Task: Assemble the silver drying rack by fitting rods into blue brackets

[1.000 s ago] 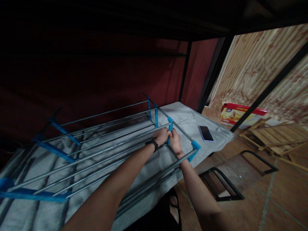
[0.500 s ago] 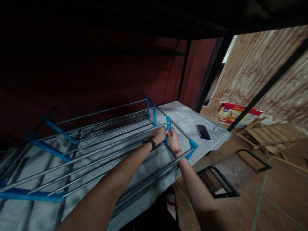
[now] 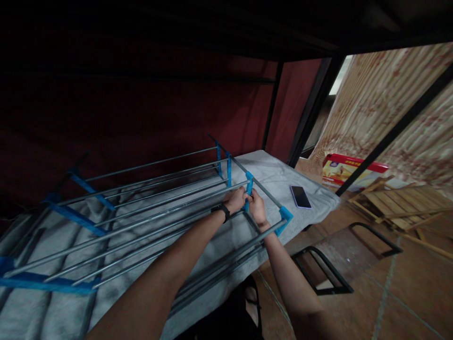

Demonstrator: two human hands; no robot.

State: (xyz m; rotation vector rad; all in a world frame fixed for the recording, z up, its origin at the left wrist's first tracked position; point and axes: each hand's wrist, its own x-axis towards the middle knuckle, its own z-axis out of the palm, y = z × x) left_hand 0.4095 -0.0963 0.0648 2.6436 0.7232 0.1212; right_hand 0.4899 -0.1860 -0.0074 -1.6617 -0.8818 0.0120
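Observation:
A rack of grey metal tubes with blue plastic end pieces, seemingly a shoe rack [image 3: 166, 200], lies on a grey blanket [image 3: 272, 177]. My left hand [image 3: 234, 200], with a dark band on the wrist, is closed at the lower part of a blue end piece [image 3: 249, 182] on the rack's right side. From the other side my right hand [image 3: 256, 208] grips the same piece, its fingers curled round it. The two hands almost touch, and the fingertips are partly hidden. A blue corner joint [image 3: 285, 217] sits close to my right wrist.
A phone [image 3: 300, 196] lies on the blanket to the right. Black metal posts [image 3: 272, 106] frame the bed-like surface. Beyond it on the tiled floor are a black-framed platform [image 3: 327, 267], folded wooden slats [image 3: 406, 203] and a red and yellow box [image 3: 350, 170].
Both hands stay on the same blue end piece with little visible movement. The whole view has shifted slightly.

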